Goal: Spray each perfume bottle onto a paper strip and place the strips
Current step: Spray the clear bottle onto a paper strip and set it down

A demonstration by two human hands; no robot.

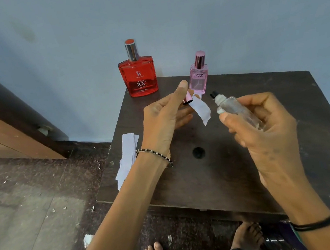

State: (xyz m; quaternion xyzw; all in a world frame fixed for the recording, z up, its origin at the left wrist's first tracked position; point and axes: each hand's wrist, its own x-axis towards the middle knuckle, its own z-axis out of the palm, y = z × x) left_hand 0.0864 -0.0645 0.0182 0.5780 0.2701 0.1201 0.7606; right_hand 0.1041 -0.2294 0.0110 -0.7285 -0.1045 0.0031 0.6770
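Clear bottle (236,112) is held in the right hand (266,131), nozzle tipped far-left at the paper strip (201,109), pinched with a pink cap (188,98) in the left hand (163,120).

Red bottle (138,77); pink bottle (198,77); clear bottle (238,112); white strip (201,109); dark brown table (228,158).

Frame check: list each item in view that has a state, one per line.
Red ZX bottle: upright, capped.
Pink DGZ bottle: upright, capped.
Clear bottle: uncapped, tilted, in right hand.
Pink cap: off, in left hand.
Paper strip: held, hanging.
Spare strips: stacked, overhanging table edge.
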